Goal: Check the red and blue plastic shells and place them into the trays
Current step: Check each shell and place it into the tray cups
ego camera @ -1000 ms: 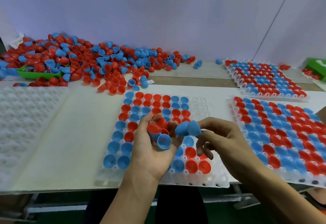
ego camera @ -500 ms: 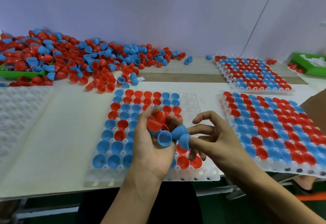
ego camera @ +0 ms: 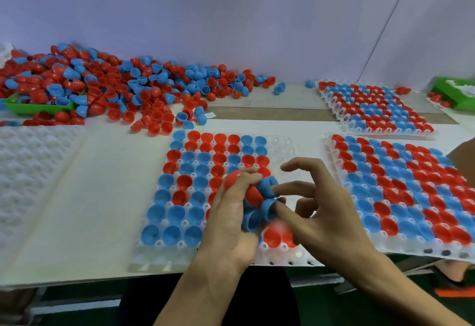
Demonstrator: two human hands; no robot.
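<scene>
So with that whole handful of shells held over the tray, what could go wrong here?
The left hand grips several red and blue shells while the right hand pinches one out, so a shell might slip and knock seated ones in the middle tray. That tray also overhangs the table edge; a bump could tip it.

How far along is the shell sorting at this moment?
Done: two clear plastic trays on the right look full. In hand: the left hand grips a cluster of red and blue shells; the right hand picks at it above the part-filled middle tray. Left: its right columns, and the loose shell pile.
</scene>
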